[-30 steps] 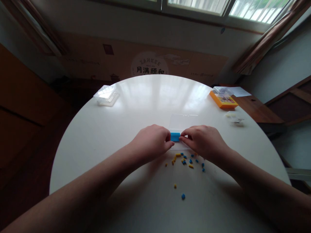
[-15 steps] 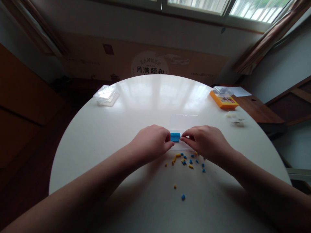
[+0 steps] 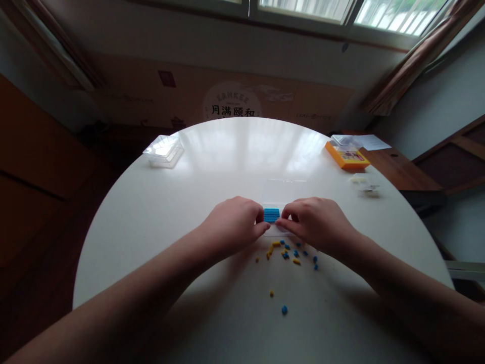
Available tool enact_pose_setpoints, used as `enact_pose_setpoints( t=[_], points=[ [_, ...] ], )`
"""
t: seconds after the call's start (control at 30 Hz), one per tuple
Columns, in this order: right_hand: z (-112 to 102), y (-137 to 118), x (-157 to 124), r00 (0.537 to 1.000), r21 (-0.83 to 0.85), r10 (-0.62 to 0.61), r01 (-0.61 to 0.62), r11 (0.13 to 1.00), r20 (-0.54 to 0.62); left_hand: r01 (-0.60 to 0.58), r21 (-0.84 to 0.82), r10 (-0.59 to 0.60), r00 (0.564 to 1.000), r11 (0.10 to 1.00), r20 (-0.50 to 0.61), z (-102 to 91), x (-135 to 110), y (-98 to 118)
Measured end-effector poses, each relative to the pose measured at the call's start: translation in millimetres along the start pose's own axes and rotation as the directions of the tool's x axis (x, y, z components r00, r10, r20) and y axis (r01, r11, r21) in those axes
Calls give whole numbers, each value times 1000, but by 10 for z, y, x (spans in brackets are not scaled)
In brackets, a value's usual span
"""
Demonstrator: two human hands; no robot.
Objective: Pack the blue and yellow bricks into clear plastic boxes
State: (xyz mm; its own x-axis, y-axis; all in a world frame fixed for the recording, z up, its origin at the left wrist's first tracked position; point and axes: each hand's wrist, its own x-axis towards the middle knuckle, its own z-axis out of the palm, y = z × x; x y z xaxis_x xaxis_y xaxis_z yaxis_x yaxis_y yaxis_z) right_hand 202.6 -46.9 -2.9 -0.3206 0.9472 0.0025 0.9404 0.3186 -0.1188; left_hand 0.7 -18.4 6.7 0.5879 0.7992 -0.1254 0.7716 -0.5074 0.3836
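Observation:
A small blue studded building plate point(image 3: 272, 215) lies between my two hands, over an open clear plastic case point(image 3: 285, 191). My left hand point(image 3: 235, 222) grips the plate's left edge, thumb in front and fingers curled behind it. At the plate's right side is my right hand point(image 3: 321, 218), its thumb and fingertips pinched together close to the lower right corner. Whatever those fingertips hold is too small or hidden to make out. Just in front lie several loose yellow bricks point(image 3: 276, 243) and blue bricks point(image 3: 286, 256).
Nearer to me are one yellow piece point(image 3: 272, 293) and one blue piece point(image 3: 284, 310) on the round white table point(image 3: 151, 222). A clear box point(image 3: 163, 151) stands at the far left, an orange box point(image 3: 346, 155) at the far right, with a small clear packet point(image 3: 366, 185) before it.
My right thumb has moved slightly left and down, to the plate's lower right corner. My left hand keeps its grip on the plate. The whole view has shifted a little.

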Motion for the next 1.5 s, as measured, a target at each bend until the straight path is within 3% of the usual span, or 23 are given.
enact_pose_setpoints(
  t=[0.6,1.5],
  points=[
    [12,-13,43,998,-1,-60,60,998,-9,-10,3,10,1000,1000,0,-10,-18,4],
    [46,-34,95,999,22,-39,39,999,-18,-19,-23,19,1000,1000,1,3,-13,-9]
  ],
)
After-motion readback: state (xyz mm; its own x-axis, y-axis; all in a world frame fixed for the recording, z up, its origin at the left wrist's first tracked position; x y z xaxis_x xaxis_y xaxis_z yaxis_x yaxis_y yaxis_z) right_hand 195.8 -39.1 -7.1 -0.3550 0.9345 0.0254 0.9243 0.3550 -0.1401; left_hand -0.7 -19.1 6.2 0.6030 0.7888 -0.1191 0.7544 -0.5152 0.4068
